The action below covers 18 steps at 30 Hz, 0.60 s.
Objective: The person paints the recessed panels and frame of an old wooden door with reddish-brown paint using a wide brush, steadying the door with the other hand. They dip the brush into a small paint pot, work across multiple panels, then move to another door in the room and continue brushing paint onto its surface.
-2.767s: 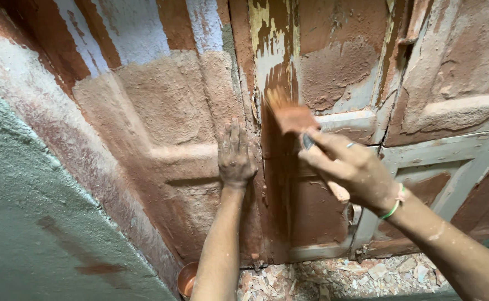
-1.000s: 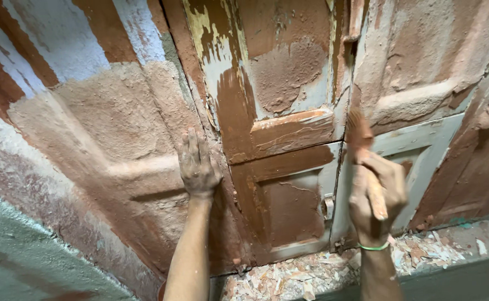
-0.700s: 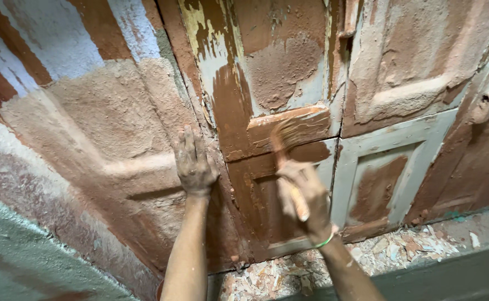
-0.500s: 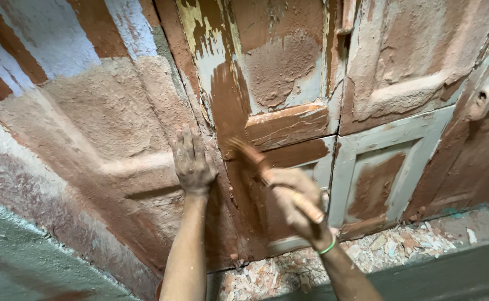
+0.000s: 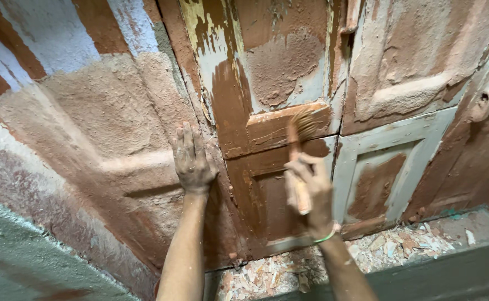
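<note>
Both forearms bare to the frame edge; no sleeves, no gloves. Left hand (image 5: 193,161): back and fingers coated with reddish-brown dust and smears, no ring or band visible. Right hand (image 5: 311,187): thin light-green band around the wrist (image 5: 327,236), with dusty smudges on the fingers; arm otherwise unadorned.

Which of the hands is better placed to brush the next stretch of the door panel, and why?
Right. The right hand grips the brush, bristles on the wooden door. The left hand lies flat and empty against the wall.
</note>
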### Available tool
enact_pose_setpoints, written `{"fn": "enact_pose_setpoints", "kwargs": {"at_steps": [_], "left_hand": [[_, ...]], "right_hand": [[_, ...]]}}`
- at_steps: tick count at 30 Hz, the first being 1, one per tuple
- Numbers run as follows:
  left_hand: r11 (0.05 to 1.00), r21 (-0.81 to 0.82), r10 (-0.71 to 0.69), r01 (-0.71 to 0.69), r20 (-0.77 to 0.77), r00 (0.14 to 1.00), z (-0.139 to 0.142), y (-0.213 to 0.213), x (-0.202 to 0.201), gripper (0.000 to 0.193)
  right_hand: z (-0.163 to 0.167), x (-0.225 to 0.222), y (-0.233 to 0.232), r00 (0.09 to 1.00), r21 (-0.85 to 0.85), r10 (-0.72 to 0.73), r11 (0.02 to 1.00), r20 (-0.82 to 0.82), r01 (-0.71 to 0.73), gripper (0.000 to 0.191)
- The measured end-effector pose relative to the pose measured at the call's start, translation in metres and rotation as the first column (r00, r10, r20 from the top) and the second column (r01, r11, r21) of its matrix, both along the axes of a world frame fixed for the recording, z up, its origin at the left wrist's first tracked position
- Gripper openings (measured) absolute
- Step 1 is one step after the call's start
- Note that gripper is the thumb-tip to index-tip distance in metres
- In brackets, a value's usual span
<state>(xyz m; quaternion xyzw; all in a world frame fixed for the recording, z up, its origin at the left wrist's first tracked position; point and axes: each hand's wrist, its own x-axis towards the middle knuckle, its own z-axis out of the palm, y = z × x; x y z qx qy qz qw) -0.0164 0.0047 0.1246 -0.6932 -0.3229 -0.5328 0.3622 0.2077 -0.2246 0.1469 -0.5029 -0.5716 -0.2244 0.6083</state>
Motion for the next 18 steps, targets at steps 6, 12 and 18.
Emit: {"fn": "enact_pose_setpoints", "kwargs": {"at_steps": [6,12,18], "left_hand": [[1.000,-0.008,0.020,-0.020,0.000,1.000,0.000,0.002,-0.001,0.075],[0.998,0.039,-0.045,0.045,0.008,0.999,0.005,0.000,0.000,0.077],[0.999,0.042,-0.014,0.013,0.028,1.000,0.004,-0.007,0.005,0.074]], "right_hand": [[-0.008,-0.036,-0.020,0.882,0.096,0.471,0.878,-0.007,-0.468,0.017],[-0.001,0.013,-0.019,0.945,0.299,0.281,0.928,-0.170,-0.222,0.016],[-0.021,0.043,-0.022,0.981,0.332,-0.148,0.926,-0.126,0.182,0.013]]}}
